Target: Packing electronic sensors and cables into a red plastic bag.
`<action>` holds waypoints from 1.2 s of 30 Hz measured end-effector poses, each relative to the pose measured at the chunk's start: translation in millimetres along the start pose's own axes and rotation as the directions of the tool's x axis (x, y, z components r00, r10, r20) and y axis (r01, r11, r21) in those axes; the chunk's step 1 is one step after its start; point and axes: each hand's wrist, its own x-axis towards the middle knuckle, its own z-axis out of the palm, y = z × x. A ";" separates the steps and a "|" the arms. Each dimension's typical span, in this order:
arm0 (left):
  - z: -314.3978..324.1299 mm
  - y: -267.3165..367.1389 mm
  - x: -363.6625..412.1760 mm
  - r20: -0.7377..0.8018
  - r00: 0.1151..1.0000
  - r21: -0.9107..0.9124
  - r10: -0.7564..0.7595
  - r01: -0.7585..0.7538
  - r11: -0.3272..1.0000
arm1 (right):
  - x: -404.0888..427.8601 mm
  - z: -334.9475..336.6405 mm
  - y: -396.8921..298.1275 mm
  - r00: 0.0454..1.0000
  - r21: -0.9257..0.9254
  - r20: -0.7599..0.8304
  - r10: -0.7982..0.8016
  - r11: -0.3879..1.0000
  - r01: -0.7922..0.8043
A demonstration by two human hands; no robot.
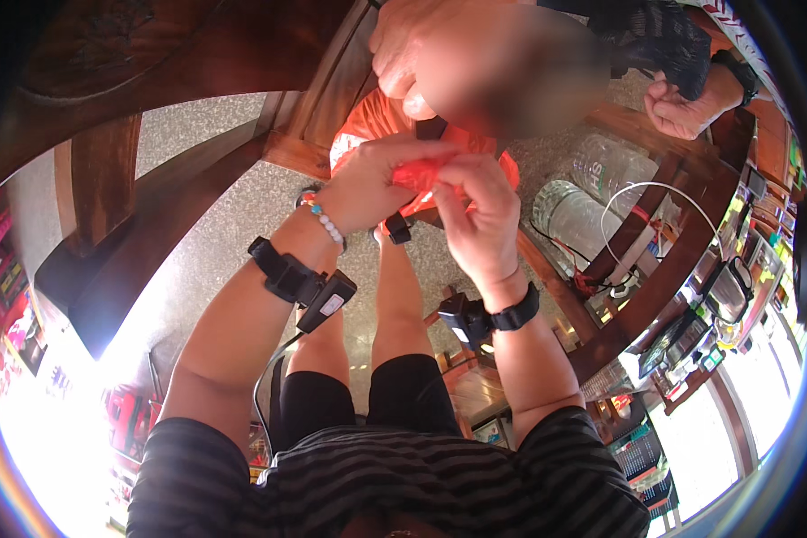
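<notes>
A translucent red plastic bag (420,175) is gathered between my hands in front of me. My left hand (370,181), with a beaded bracelet at the wrist, grips its bunched top. Close by on the right, my right hand (481,208) pinches the red plastic between thumb and fingers. The wider orange-red part (370,121) spreads beyond my hands, and its contents cannot be made out. Both wrists carry a black strap with a small box-shaped device.
Another person's hand (403,50) is just beyond the bag; their fist (679,107) is farther right. Large clear plastic bottles (575,208) lie by the wooden frame (659,289) at right, near a white cable (669,187). Dark wooden furniture (175,168) stands at left.
</notes>
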 end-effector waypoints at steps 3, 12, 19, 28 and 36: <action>2.4 0.6 1.1 -0.080 0.992 0.211 0.096 -0.077 0.975 | 2.3 -4.1 -6.1 0.987 -0.109 0.002 -0.160 0.981 0.160; -0.7 11.7 -2.4 -0.338 0.931 -0.267 -0.136 0.043 0.963 | 36.9 -0.7 33.5 0.865 -0.119 0.394 -0.310 0.916 0.382; 11.6 14.9 -10.1 -0.244 0.966 -0.315 -0.084 0.003 0.949 | 38.5 24.9 31.1 0.894 0.659 0.242 0.378 0.612 -0.438; 1.0 21.1 5.7 -0.075 0.969 -0.325 -0.237 0.201 0.924 | 31.8 30.0 16.0 0.978 0.262 0.205 -0.031 0.965 -0.025; 2.5 31.2 6.9 0.019 0.964 -0.333 -0.265 0.256 0.908 | 35.4 20.0 26.3 0.907 0.325 0.413 0.080 0.918 -0.228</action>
